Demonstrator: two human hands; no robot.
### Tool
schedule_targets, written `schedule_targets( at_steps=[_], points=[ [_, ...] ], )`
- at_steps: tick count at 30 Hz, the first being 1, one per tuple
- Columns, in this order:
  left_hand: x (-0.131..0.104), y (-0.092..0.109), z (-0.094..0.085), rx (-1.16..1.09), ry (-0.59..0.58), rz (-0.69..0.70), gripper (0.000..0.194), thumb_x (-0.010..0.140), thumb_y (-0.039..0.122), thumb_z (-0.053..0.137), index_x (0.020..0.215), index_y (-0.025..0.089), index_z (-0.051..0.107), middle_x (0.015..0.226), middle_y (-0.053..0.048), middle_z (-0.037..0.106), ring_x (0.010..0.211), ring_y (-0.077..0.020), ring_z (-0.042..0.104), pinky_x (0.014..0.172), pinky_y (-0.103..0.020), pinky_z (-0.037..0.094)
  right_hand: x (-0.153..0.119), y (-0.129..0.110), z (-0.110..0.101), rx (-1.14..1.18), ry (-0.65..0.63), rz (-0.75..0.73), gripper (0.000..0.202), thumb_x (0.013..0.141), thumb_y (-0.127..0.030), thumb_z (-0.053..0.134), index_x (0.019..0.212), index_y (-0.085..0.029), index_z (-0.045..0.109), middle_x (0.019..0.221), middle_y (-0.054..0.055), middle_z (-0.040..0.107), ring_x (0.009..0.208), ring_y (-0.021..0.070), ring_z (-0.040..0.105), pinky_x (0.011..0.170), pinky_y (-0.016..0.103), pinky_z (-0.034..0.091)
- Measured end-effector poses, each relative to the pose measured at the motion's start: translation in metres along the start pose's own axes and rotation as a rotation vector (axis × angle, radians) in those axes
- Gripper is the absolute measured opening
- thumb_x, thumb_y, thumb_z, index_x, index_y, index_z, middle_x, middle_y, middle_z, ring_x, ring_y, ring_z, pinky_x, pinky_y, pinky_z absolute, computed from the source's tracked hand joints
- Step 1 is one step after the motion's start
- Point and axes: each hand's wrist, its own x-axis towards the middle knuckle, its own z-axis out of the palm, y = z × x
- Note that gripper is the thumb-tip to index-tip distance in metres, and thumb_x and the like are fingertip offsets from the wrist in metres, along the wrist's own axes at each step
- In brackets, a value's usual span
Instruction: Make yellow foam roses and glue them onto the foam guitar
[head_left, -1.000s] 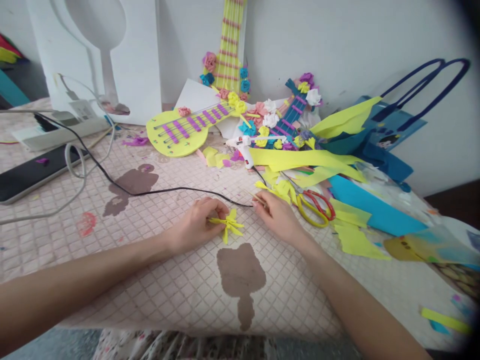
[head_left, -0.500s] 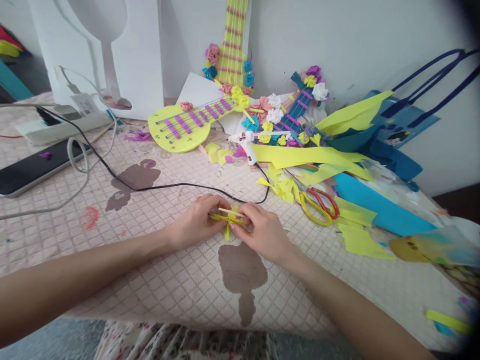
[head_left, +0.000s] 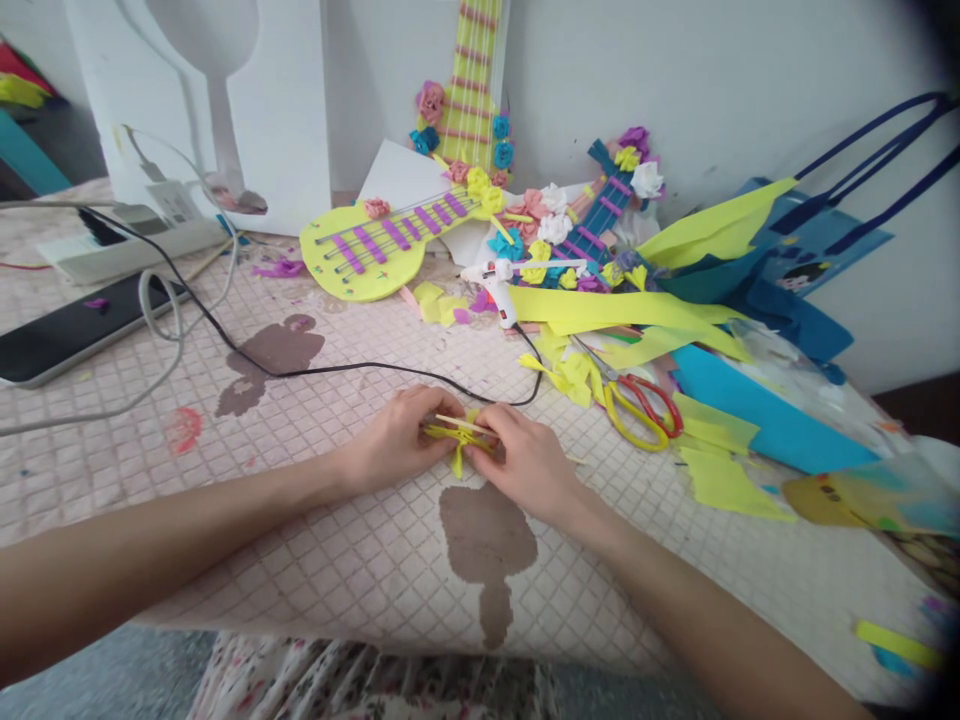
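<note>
My left hand (head_left: 405, 437) and my right hand (head_left: 519, 452) meet over the middle of the table, fingers pinched. Between them is a piece of yellow crepe paper (head_left: 459, 438), with a short tail hanging below. A thin pale wooden stick (head_left: 460, 424) spans from one hand's fingertips to the other's, along the paper's upper side. The left fingers close on the paper's left end and the right fingers on its right end. Parts of both paper and stick are hidden by my fingers.
A white glue gun (head_left: 499, 290) lies ahead, its black cable (head_left: 367, 366) curving past my hands. Scissors (head_left: 643, 410) rest at right among yellow paper strips (head_left: 600, 310). Behind is a yellow paper guitar (head_left: 367, 255). A phone (head_left: 67, 335) and power strip (head_left: 127, 250) are at left.
Both hands hold the paper and stick in nearly the same place, with only small finger movement. The whole view has shifted slightly.
</note>
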Motion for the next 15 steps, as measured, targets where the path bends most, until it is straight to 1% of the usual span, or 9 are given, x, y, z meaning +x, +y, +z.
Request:
schedule_targets(
  at_steps=[5, 9, 12, 15],
  points=[
    [0.000, 0.000, -0.002, 0.004, -0.020, -0.011, 0.016, 0.075, 0.017, 0.058, 0.090, 0.015, 0.057, 0.085, -0.003, 0.061, 0.075, -0.0130, 0.058, 0.062, -0.023, 0.048, -0.001, -0.001, 0.001, 0.023, -0.018, -0.018, 0.004, 0.084, -0.021, 0.051, 0.085, -0.022, 0.047, 0.089, 0.001, 0.059, 0.075, 0.0139, 0.056, 0.062, 0.025, 0.038],
    [0.001, -0.001, -0.006, -0.025, -0.059, -0.006, 0.022, 0.073, 0.017, 0.060, 0.095, 0.015, 0.056, 0.091, -0.004, 0.061, 0.080, -0.0145, 0.059, 0.063, -0.023, 0.049, 0.000, -0.001, -0.002, 0.043, -0.016, -0.008, 0.007, 0.082, -0.021, 0.054, 0.086, -0.021, 0.048, 0.089, 0.001, 0.059, 0.076, 0.0141, 0.056, 0.063, 0.025, 0.038],
    [0.001, -0.002, -0.009, -0.038, -0.064, 0.001, 0.025, 0.072, 0.013, 0.058, 0.096, 0.016, 0.056, 0.093, -0.004, 0.061, 0.084, -0.0153, 0.059, 0.062, -0.022, 0.050, 0.000, 0.001, -0.008, 0.101, 0.023, -0.004, 0.011, 0.083, -0.027, 0.055, 0.088, -0.021, 0.049, 0.083, -0.001, 0.058, 0.072, 0.0132, 0.055, 0.063, 0.025, 0.038],
    [0.002, -0.003, -0.012, -0.038, -0.065, 0.008, 0.029, 0.071, 0.007, 0.054, 0.098, 0.016, 0.055, 0.095, -0.004, 0.060, 0.089, -0.0154, 0.059, 0.061, -0.020, 0.050, 0.000, 0.007, -0.017, 0.133, 0.088, 0.041, 0.012, 0.087, -0.032, 0.049, 0.089, -0.020, 0.050, 0.075, -0.002, 0.056, 0.067, 0.0120, 0.052, 0.059, 0.024, 0.036]
  ],
)
